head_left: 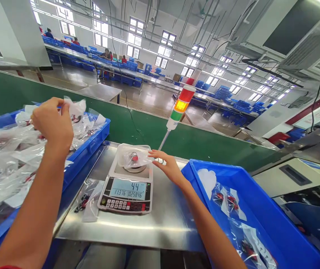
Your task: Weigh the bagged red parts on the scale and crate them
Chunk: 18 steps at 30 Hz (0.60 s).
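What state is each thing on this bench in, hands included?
Scale: on, top display row reading 44
Weighed bag: lying on the scale
Left hand: pinching a raised bag
Right hand: fingers at the weighed bag; grip unclear
Bag beside scale: lying on metal bench
Left bin: heaped with bags
Right bin: only partly filled
Signal light: amber lit

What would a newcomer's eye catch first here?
First, the signal light, glowing amber, leaning up behind the scale. Next, the clear bag atop the scale, the right hand at its edge. Then, at left, the blue bin heaped with bags, where the left hand pinches one.
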Tool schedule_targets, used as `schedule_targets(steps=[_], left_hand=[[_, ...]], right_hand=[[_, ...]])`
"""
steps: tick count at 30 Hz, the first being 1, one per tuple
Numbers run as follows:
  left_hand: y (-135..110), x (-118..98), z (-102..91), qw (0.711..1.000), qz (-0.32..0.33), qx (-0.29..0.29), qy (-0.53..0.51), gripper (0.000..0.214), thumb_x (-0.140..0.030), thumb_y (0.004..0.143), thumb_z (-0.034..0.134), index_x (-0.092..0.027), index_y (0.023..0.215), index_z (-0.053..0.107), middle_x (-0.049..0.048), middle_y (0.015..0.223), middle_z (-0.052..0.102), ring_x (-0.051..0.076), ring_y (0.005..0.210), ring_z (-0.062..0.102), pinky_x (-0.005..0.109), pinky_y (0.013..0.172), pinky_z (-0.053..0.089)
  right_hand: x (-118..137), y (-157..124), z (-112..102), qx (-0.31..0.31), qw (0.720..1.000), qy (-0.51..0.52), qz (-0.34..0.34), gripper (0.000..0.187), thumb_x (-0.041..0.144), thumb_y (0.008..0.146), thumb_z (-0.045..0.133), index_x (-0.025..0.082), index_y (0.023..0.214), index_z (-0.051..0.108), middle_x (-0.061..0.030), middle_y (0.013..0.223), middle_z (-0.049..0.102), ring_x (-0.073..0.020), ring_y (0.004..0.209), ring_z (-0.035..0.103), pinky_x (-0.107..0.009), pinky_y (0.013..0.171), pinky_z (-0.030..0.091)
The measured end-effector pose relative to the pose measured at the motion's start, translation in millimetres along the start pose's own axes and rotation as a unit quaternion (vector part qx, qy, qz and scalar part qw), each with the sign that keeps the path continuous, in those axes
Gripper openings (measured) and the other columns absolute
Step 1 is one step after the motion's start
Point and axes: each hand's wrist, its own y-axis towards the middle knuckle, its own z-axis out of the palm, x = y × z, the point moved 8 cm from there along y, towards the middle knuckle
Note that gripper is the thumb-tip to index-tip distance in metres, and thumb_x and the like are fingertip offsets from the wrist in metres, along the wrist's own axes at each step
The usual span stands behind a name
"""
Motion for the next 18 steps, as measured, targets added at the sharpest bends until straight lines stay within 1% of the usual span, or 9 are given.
schedule_targets(steps=[2,4,5,7,10,11,14,16,18], left_hand=[[-2,9,0.8,0.998,0.044,0.031,0.033,0.088,-0.085,0.095,0.034,-0.002,0.095,0.062,0.0175,0.119,0.068,0.045,0.15,0.035,0.059,0.09,0.035],[-18,11,7.4,0.994,0.083,0.062,0.023,0.085,-0.088,0.091,0.034,-0.009,0.095,0.066,0.021,0.133,0.064,0.045,0.155,0.025,0.064,0.099,0.035],[-30,10,11.7,0.992,0.095,0.078,0.008,0.078,-0.084,0.092,0.036,-0.013,0.097,0.068,0.0197,0.139,0.062,0.043,0.156,0.027,0.066,0.106,0.035],[-60,2,19.8,0.988,0.101,0.117,-0.027,0.059,-0.074,0.094,0.041,-0.024,0.104,0.072,0.0111,0.141,0.064,0.04,0.151,0.04,0.065,0.121,0.034],[-113,-23,30.2,0.97,0.121,0.2,-0.072,0.041,-0.054,0.098,0.047,-0.027,0.115,0.072,0.0069,0.137,0.068,0.035,0.141,0.054,0.061,0.124,0.039],[-128,-32,31.8,0.963,0.127,0.221,-0.086,0.038,-0.051,0.099,0.047,-0.027,0.117,0.072,0.0066,0.135,0.069,0.034,0.138,0.056,0.06,0.122,0.042],[-161,-51,33.4,0.95,0.138,0.253,-0.122,0.037,-0.048,0.103,0.046,-0.026,0.117,0.072,0.0063,0.132,0.071,0.03,0.134,0.06,0.055,0.117,0.049],[-172,-57,35.0,0.946,0.14,0.261,-0.134,0.036,-0.045,0.104,0.046,-0.025,0.117,0.073,0.0062,0.131,0.072,0.029,0.133,0.061,0.052,0.117,0.049],[-175,-59,35.7,0.946,0.139,0.261,-0.135,0.034,-0.042,0.103,0.047,-0.025,0.116,0.073,0.0059,0.129,0.072,0.028,0.131,0.062,0.05,0.117,0.049]], right_hand=[[-9,-35,-21,-0.008,0.999,-0.036,0.022,0.027,0.039,0.093,0.066,0.029,0.116,0.078,-0.0056,0.134,0.074,-0.027,0.135,0.062,-0.052,0.118,0.045],[-27,-81,-59,-0.062,0.991,-0.094,0.073,0.032,0.044,0.094,0.063,0.028,0.117,0.078,-0.0067,0.132,0.075,-0.0282,0.132,0.064,-0.052,0.116,0.047],[-40,-109,-81,-0.097,0.98,-0.137,0.112,0.035,0.047,0.095,0.06,0.027,0.117,0.078,-0.0077,0.13,0.076,-0.0291,0.128,0.066,-0.052,0.113,0.049],[-71,-174,-124,-0.153,0.936,-0.238,0.209,0.043,0.054,0.095,0.052,0.025,0.114,0.078,-0.0105,0.124,0.078,-0.0322,0.121,0.069,-0.053,0.109,0.052],[-124,-282,-160,-0.147,0.854,-0.35,0.355,0.057,0.06,0.084,0.047,0.021,0.112,0.077,-0.0179,0.12,0.077,-0.0409,0.117,0.07,-0.061,0.104,0.052],[-141,-316,-163,-0.124,0.84,-0.356,0.391,0.061,0.06,0.078,0.047,0.018,0.112,0.076,-0.0204,0.121,0.076,-0.0432,0.117,0.07,-0.061,0.103,0.053],[-178,-396,-148,-0.041,0.83,-0.307,0.464,0.066,0.055,0.064,0.048,0.017,0.108,0.078,-0.0215,0.123,0.076,-0.0429,0.116,0.072,-0.053,0.096,0.059],[-182,-424,-137,-0.022,0.822,-0.298,0.484,0.062,0.05,0.06,0.047,0.02,0.104,0.079,-0.018,0.121,0.078,-0.0399,0.111,0.074,-0.047,0.09,0.062],[-173,-432,-134,-0.038,0.813,-0.332,0.477,0.058,0.048,0.061,0.047,0.024,0.102,0.08,-0.0136,0.116,0.08,-0.0377,0.105,0.077,-0.044,0.085,0.063]])
